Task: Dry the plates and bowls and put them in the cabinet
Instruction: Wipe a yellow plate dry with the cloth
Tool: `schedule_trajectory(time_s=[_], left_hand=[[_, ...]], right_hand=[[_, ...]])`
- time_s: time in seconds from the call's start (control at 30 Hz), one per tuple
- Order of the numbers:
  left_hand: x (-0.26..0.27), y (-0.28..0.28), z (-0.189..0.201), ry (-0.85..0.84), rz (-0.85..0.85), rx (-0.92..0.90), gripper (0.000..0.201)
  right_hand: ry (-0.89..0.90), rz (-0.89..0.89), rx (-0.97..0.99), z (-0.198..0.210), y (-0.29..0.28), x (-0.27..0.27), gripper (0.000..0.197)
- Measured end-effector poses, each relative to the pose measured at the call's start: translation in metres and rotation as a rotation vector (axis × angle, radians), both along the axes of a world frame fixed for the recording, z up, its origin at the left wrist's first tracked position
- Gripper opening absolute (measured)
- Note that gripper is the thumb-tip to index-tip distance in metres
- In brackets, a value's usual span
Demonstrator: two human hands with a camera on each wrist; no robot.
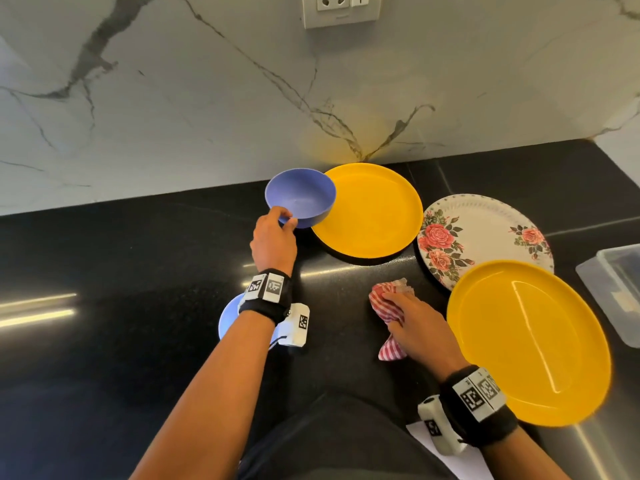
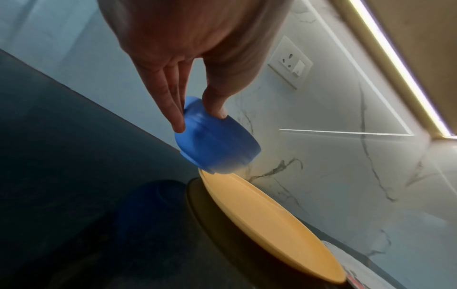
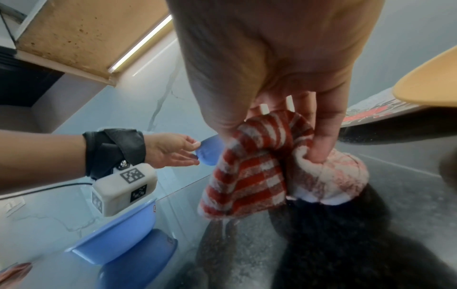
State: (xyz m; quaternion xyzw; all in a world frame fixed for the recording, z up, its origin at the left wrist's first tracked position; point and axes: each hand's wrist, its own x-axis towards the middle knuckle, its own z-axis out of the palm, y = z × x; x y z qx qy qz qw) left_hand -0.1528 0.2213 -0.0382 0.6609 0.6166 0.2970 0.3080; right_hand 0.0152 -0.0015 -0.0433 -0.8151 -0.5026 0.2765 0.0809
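Observation:
My left hand [image 1: 282, 221] pinches the near rim of a blue bowl [image 1: 300, 196], thumb inside and fingers outside; the bowl [image 2: 217, 140] hangs tilted above the counter beside a yellow plate [image 1: 370, 209]. My right hand [image 1: 412, 320] grips a bunched red-and-white checked cloth [image 1: 388, 306] low over the black counter; in the right wrist view the cloth [image 3: 249, 172] is wrapped round my fingers. A floral plate [image 1: 485, 226] lies to the right, partly under a second yellow plate [image 1: 530, 341]. Another blue bowl [image 1: 228, 317] sits under my left wrist.
The black counter [image 1: 121, 271] meets a marble backsplash [image 1: 173, 98] with a wall socket [image 1: 341, 10]. A clear plastic container [image 1: 616, 289] stands at the right edge. A cabinet's underside with a light strip [image 2: 395, 64] hangs above. A white paper [image 1: 446, 455] lies near the front edge.

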Motion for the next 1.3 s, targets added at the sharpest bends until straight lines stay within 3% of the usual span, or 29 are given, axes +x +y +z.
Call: schedule_trajectory(time_s=[0.63,0.8,0.87,0.93,1.0,1.13,1.3], left_hand=[[-0.028,0.007,-0.021,0.035,0.108,-0.065,0.017],[-0.024,-0.002,-0.012,0.0,0.144,-0.119,0.042],[-0.018,-0.011,-0.006,0.011,0.174,-0.09,0.04],[-0.007,-0.021,0.0,0.044,0.157,-0.053,0.026],[0.006,-0.029,0.002,0.107,0.061,-0.127,0.014],[0.036,-0.027,-0.014,0.135,-0.135,-0.432,0.039],[0.059,-0.023,-0.02,-0.003,-0.096,-0.627,0.038]], right_hand=[[0.122,-0.07,0.095,-0.007,-0.005,0.003,0.058],[0.286,-0.148,0.185,0.0,-0.008,0.011,0.059],[0.393,-0.235,0.258,0.007,-0.007,0.014,0.056],[0.531,-0.341,0.342,0.014,-0.006,0.016,0.048],[0.654,-0.423,0.437,0.019,-0.003,0.019,0.042],[0.713,-0.525,0.501,0.015,0.003,0.024,0.044],[0.716,-0.538,0.496,0.008,0.002,0.028,0.046]])
